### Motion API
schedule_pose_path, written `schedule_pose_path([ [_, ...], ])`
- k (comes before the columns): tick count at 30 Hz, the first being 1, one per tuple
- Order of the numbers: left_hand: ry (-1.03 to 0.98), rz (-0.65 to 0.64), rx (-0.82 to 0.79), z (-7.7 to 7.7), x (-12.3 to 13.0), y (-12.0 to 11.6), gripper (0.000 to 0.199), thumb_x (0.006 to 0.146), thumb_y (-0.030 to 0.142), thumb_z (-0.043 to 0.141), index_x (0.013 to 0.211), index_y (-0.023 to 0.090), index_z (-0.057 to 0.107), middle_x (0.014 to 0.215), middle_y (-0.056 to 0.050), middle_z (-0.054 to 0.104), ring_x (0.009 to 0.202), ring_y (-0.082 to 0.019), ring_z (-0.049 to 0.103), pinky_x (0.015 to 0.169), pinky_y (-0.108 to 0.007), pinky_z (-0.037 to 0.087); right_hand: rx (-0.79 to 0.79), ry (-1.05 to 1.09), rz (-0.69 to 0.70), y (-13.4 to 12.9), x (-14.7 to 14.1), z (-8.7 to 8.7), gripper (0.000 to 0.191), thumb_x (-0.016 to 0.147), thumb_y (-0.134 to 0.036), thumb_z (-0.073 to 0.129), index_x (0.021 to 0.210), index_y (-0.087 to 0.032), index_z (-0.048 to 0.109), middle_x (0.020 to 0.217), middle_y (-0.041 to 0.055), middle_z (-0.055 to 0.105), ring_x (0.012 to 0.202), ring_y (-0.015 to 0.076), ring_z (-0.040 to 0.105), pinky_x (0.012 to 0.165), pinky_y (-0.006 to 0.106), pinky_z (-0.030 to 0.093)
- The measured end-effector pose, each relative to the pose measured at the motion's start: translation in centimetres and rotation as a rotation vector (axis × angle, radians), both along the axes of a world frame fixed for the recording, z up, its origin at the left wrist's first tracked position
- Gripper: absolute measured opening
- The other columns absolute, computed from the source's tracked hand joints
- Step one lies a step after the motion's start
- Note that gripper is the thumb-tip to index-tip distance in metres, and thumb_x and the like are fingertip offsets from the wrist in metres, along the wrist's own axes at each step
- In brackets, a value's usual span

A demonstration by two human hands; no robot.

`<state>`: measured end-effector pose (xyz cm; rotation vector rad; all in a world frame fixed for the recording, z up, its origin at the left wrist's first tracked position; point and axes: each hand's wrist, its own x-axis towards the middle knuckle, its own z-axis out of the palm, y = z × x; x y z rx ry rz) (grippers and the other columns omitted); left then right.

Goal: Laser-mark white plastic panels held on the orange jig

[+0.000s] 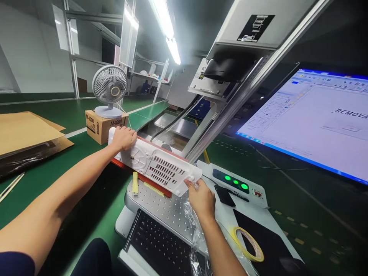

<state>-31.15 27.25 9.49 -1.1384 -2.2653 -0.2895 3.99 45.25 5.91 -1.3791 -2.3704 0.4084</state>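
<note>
Vented panel [148,164] of smooth plastic

Ceiling tubes [163,21] glare white above and right of the fan [110,86], haze spreading round them, and a hanging board [128,38] between catches a bright streak. Far right of the fan, I see a screen [313,115] glowing blue-white amid gloom. Below the fan, the green table [71,158] sinks into dark shadow.

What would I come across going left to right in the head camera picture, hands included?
Brown sheets → left hand, gripping the left end of the white panel → right hand, gripping its right end → computer screen.
</note>
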Motion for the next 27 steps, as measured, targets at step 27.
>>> schedule_pose_path([
  [27, -0.245, -0.032, 0.185, -0.3, 1.0, -3.4, 0.055, 0.115, 0.050, 0.036, 0.158, 0.022, 0.054, 0.164, -0.021, 0.056, 0.162, -0.042, 0.037, 0.129, -0.079, 0.019, -0.104, -0.074, 0.006, -1.3, 1.6, 2.8, 0.050, 0.104, -0.052, 0.063, 0.141, -0.021, 0.073, 0.130, 0.0196, 0.080, 0.121, 0.0380, 0.075, 0.092, 0.041, 0.053],
])
